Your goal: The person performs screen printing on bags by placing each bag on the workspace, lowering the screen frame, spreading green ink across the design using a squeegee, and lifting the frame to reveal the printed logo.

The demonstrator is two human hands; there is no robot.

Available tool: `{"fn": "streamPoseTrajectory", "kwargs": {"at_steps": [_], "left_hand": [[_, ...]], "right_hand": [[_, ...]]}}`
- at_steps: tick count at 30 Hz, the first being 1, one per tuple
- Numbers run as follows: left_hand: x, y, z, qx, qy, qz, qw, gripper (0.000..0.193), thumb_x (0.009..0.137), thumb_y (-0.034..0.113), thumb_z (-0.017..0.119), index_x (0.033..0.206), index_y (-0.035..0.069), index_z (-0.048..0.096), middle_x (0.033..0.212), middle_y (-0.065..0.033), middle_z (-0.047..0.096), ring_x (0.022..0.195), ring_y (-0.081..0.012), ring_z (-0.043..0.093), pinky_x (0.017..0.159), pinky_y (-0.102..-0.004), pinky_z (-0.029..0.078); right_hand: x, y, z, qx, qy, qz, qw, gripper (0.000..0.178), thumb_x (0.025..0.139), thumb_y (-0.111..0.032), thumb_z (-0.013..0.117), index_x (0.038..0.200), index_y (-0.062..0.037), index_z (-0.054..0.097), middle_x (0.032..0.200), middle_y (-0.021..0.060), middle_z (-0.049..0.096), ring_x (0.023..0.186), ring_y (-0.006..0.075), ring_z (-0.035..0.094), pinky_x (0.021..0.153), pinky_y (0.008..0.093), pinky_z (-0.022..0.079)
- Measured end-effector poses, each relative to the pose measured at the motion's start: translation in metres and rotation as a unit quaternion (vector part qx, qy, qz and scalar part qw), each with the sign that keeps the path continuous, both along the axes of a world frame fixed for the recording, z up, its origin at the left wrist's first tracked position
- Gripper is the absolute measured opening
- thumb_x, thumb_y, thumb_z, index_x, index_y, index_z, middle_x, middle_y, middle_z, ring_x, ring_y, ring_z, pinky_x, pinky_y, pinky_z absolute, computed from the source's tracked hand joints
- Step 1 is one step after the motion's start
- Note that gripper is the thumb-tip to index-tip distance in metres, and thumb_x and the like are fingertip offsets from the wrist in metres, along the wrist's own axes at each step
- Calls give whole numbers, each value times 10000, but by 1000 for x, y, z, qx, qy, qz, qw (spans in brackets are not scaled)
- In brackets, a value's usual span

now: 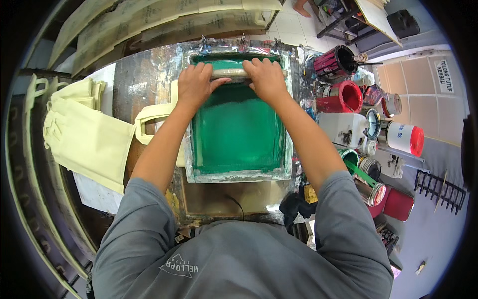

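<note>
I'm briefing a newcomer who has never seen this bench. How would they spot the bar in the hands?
Find the worktable, then the rectangular frame around the green panel. Near the frame's far end, the left hand and right hand grip a pale bar lying crosswise. Unlike the frame's sides, it is held within the border instead of forming it.

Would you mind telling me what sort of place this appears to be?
Probably a screen-printing workshop: a squeegee lies across a green printing screen, paint pots crowd the right side, and pale yellow bags lie to the left.
</note>
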State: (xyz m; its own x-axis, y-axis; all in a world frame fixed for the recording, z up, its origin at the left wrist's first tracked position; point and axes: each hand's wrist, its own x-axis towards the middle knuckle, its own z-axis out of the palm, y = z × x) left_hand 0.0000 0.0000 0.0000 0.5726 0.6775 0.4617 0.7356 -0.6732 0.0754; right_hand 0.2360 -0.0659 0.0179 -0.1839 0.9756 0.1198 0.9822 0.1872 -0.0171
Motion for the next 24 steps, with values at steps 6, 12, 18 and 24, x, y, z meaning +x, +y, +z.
{"fn": "streamPoseTrajectory", "kwargs": {"at_steps": [6,12,18,24], "left_hand": [[-6,-17,0,17,-19,-22,999,567,842,654,768,812,110,611,811,-54,631,745,-289,643,658,-419,514],[-9,-19,-1,15,-18,-24,999,578,849,668,756,830,104,630,785,-68,643,751,-291,659,679,-433,527],[-25,-72,-7,-5,-14,-7,1000,584,853,678,751,818,110,621,787,-68,646,740,-283,655,650,-418,522],[-50,-149,-2,-34,-1,-13,999,569,848,662,764,828,112,624,780,-64,624,729,-277,640,642,-416,514]], "right_hand": [[-6,-22,-3,20,11,-5,1000,532,761,-220,892,1204,-166,603,1065,61,671,997,315,681,806,495,514],[-13,-36,-3,26,4,-15,1000,523,767,-237,897,1194,-164,604,1063,68,680,1000,323,688,806,504,521],[-26,-75,1,-9,-5,-12,1000,533,771,-241,895,1211,-165,605,1074,69,681,993,325,693,807,501,528],[-51,-156,5,-32,25,-11,999,561,755,-238,900,1231,-167,610,1062,67,652,1002,317,656,815,492,503]]}}
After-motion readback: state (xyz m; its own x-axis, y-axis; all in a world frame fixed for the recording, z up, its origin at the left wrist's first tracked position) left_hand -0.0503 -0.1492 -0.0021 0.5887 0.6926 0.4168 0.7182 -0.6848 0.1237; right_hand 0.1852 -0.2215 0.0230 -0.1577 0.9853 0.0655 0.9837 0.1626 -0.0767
